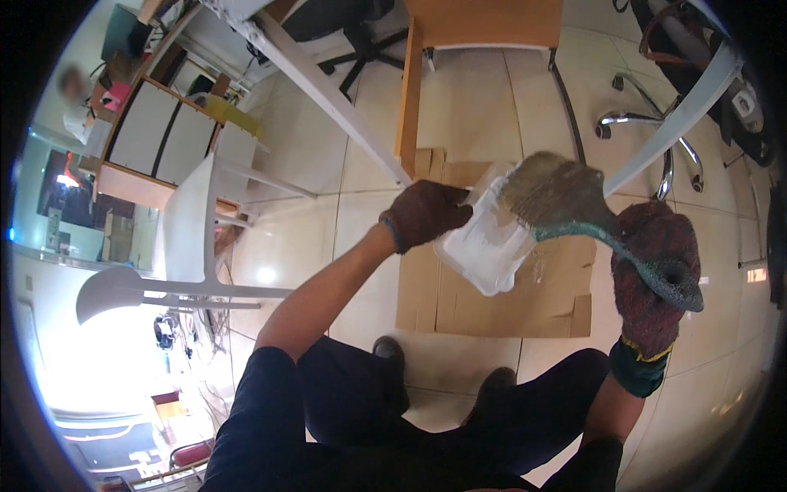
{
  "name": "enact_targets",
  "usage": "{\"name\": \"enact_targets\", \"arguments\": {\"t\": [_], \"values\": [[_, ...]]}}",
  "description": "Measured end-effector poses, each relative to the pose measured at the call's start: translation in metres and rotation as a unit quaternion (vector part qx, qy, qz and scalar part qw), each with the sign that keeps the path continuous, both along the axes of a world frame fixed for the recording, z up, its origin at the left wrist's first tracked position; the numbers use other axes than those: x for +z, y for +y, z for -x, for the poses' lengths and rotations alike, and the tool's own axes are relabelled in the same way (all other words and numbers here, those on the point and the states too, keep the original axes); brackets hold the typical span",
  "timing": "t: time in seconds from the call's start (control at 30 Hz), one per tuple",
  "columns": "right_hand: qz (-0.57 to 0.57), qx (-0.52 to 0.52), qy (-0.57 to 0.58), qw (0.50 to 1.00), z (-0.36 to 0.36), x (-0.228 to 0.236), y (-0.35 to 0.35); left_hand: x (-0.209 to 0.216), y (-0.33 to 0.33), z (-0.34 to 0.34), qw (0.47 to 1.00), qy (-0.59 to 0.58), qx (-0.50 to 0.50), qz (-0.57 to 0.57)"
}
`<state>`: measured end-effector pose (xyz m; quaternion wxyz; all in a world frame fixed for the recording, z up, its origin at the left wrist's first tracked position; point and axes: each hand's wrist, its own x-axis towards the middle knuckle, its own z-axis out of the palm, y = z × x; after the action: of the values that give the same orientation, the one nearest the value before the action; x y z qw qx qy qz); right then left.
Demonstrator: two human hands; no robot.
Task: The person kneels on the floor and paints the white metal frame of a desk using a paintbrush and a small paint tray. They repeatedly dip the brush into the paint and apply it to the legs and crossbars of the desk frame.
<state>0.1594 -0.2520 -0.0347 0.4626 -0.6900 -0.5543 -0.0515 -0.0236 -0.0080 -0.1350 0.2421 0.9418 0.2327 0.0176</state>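
Note:
My left hand (422,215), in a dark reddish-brown knit glove, grips the left edge of a translucent plastic container (484,254). White paint (492,238) coats the inside of that container, which is tilted. In a matching glove, my right hand (656,275) is closed around the handle of a wide paintbrush (602,213). The worn handle is green, and its hole end sticks out past my fingers. Its broad, brownish bristles lie over the upper right part of the container; their tips are partly out of sight, so contact with the paint cannot be told.
Flattened cardboard (525,316) lies on the tiled floor below the container. White metal legs (332,98) slant in from above, beside an orange-brown wooden panel (484,23). A white chair (188,221) stands left; a wheeled chair base (660,123) is at far right.

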Motion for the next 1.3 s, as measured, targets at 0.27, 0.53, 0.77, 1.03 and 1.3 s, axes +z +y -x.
{"name": "enact_targets", "arguments": {"t": [0.27, 0.53, 0.77, 1.03, 1.3], "values": [[0.017, 0.251, 0.044, 0.967, 0.014, 0.011, 0.004, 0.002, -0.004, -0.016, 0.996, -0.071, -0.044, 0.025], [0.154, 0.301, -0.009, 0.941, 0.034, -0.010, 0.003, -0.020, -0.012, -0.023, 0.995, -0.015, -0.100, 0.002], [0.217, 0.311, -0.029, 0.925, 0.046, -0.014, 0.013, -0.030, -0.011, -0.019, 0.992, -0.042, -0.118, -0.011], [0.217, 0.318, -0.037, 0.922, 0.044, -0.022, 0.016, -0.025, -0.012, -0.022, 0.993, -0.031, -0.105, -0.039], [0.216, 0.313, -0.028, 0.925, 0.041, -0.029, 0.011, -0.015, -0.020, -0.023, 0.996, -0.013, -0.090, 0.002]]}}
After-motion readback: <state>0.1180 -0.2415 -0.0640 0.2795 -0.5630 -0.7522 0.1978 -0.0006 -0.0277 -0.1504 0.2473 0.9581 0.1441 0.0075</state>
